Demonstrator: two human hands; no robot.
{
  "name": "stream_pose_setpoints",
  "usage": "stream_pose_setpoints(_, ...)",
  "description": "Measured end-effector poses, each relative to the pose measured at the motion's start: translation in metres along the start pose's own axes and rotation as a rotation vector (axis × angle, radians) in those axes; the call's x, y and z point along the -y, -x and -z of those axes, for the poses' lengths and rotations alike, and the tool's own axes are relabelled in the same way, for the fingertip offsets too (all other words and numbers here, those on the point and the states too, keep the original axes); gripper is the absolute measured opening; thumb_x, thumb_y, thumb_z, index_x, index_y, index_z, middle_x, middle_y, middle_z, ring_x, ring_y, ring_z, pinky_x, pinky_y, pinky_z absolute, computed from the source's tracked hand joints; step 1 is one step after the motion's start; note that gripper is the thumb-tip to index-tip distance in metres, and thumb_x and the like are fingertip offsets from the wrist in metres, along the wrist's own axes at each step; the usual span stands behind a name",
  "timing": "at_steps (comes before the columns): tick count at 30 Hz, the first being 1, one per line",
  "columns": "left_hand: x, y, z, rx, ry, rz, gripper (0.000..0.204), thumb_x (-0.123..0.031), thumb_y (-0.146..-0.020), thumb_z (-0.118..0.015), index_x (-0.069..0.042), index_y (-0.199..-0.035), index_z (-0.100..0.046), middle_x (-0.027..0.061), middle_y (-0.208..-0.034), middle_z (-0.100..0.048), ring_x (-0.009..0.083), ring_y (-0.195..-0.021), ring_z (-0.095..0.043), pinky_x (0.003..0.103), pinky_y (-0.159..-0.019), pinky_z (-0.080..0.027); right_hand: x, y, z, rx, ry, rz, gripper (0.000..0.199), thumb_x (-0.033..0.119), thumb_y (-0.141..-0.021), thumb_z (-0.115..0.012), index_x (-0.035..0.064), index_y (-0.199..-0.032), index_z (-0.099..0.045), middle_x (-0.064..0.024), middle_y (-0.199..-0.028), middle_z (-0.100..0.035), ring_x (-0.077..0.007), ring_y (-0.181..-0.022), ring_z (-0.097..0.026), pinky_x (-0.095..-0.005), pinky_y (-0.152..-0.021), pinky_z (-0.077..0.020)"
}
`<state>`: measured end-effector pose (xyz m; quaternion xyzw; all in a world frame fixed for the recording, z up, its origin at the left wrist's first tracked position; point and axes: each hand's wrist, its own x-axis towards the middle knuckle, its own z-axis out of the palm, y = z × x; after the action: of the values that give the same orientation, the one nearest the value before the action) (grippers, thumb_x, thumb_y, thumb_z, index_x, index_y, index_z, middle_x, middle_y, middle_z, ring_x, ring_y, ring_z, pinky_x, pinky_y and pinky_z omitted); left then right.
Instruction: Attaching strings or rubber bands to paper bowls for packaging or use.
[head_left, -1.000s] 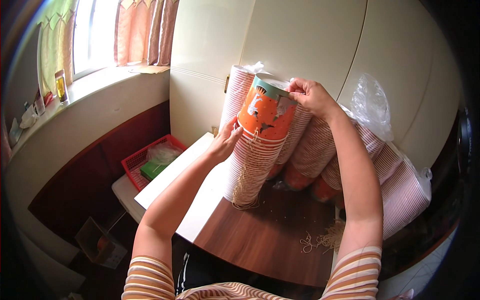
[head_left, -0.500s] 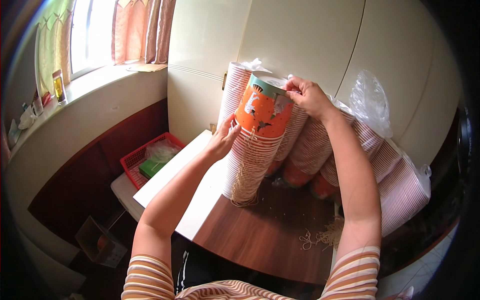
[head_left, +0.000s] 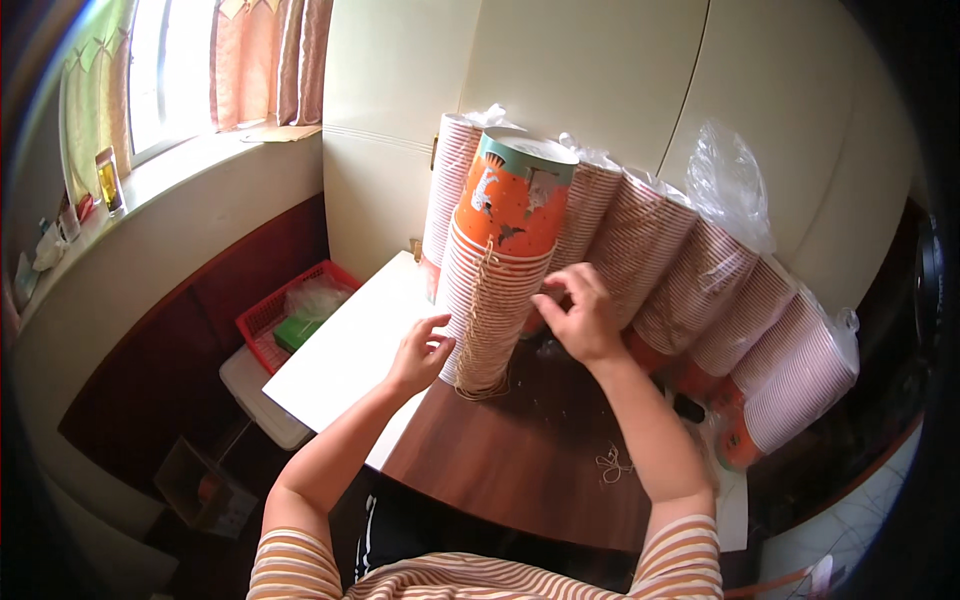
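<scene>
A tall stack of orange patterned paper cups (head_left: 500, 280) stands upright on the brown table (head_left: 520, 480). A thin string (head_left: 484, 275) hangs down its front and loops around its base. My left hand (head_left: 420, 352) is at the stack's lower left with its fingers apart, holding nothing. My right hand (head_left: 577, 318) is at the stack's right side, its fingertips curled together against the cups. I cannot see whether they pinch the string.
Several more cup stacks in clear plastic bags (head_left: 700, 270) lean against the cream cabinet behind. A white board (head_left: 345, 355) lies left of the table, with a red basket (head_left: 262, 318) beyond it. A loose string tangle (head_left: 611, 465) lies on the table.
Both hands have come down from the top cup to the lower part of the stack. The stack now stands more upright.
</scene>
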<state>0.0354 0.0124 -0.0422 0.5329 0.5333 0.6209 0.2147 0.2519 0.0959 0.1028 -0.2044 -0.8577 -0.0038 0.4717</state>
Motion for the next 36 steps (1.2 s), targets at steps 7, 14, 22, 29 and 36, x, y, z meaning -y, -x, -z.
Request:
stream_pose_setpoints(7, -0.04, -0.003, -0.026, 0.081, 0.077, -0.098, 0.03, -0.008, -0.087, -0.061, 0.0, -0.116, -0.055, 0.0095, -0.109, -0.055, 0.0128, -0.088, -0.058, 0.025, -0.073, -0.049, 0.028, -0.023, -0.063, -0.189, 0.23, 0.177, 0.026, 0.02, -0.064, -0.074, 0.0099, -0.078, -0.055, -0.0067, -0.079, -0.05, -0.026, -0.075, -0.054, -0.0414, -0.068, -0.0405)
stream_pose_setpoints(14, -0.041, 0.035, 0.004, 0.087, -0.002, -0.06, 0.027, -0.007, -0.085, -0.061, -0.001, -0.111, -0.059, 0.0104, -0.108, -0.055, 0.0137, -0.084, -0.061, 0.025, -0.069, -0.05, 0.0, -0.002, -0.042, 0.064, 0.303, 0.054, 0.01, 0.018, -0.065, -0.063, 0.0088, -0.063, -0.059, -0.0087, -0.07, -0.058, -0.0292, -0.07, -0.059, -0.0448, -0.068, -0.0424)
stream_pose_setpoints(22, -0.023, 0.052, 0.018, 0.066, 0.04, 0.025, 0.026, -0.006, -0.085, -0.06, -0.001, -0.111, -0.059, 0.0089, -0.11, -0.054, 0.0127, -0.083, -0.059, 0.025, -0.069, -0.049, -0.033, 0.004, 0.0, 0.094, 0.025, -0.497, 0.034, 0.022, -0.073, -0.063, 0.0005, -0.099, -0.066, -0.0205, -0.089, -0.066, -0.0342, -0.085, -0.064, -0.0403, -0.076, -0.0504)
stream_pose_setpoints(29, -0.013, 0.043, 0.014, 0.072, 0.107, 0.043, 0.025, -0.007, -0.087, -0.061, 0.0, -0.111, -0.058, 0.0079, -0.108, -0.053, 0.0108, -0.08, -0.057, 0.023, -0.07, -0.048, -0.072, 0.014, -0.029, -0.03, -0.645, -0.712, 0.037, 0.011, -0.078, -0.063, 0.0032, -0.114, -0.059, -0.0002, -0.078, -0.063, -0.0109, -0.063, -0.054, -0.025, -0.056, -0.0429)
stream_pose_setpoints(36, 0.0, -0.052, 0.045, 0.045, 0.231, 0.204, 0.058, -0.047, -0.092, -0.049, -0.005, -0.132, -0.043, 0.01, -0.119, -0.051, 0.0185, -0.105, -0.049, 0.034, -0.089, -0.04, -0.113, 0.002, -0.049, -0.005, -0.719, -0.85, 0.034, 0.026, -0.09, -0.055, 0.0012, -0.113, -0.058, -0.0061, -0.099, -0.063, -0.0158, -0.087, -0.057, -0.0305, -0.081, -0.0429)
